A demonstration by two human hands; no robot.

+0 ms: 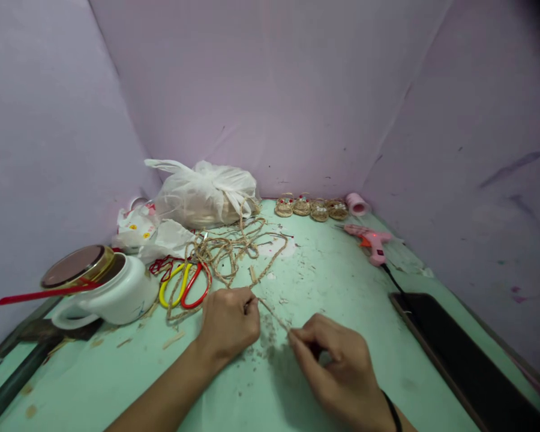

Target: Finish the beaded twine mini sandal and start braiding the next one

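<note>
A length of braided jute cord (273, 314) runs taut between my two hands, low over the table. My left hand (231, 321) is closed around it near the middle. To the lower right, my right hand (335, 360) pinches the cord's near end between thumb and fingertips. Beyond my left hand lies a loose tangle of the same cord (225, 252), reaching back to a white plastic bag (207, 195). Scissors with one yellow and one red handle (197, 287) rest partly under the tangle.
At left stand a white enamel mug (126, 294) with a red stick (49, 294) across it and a gold-rimmed lid (78, 267). A pink glue gun (372, 240), a phone (459, 360), several small woven pieces (301, 205) and a pink spool (357, 204) lie right and back.
</note>
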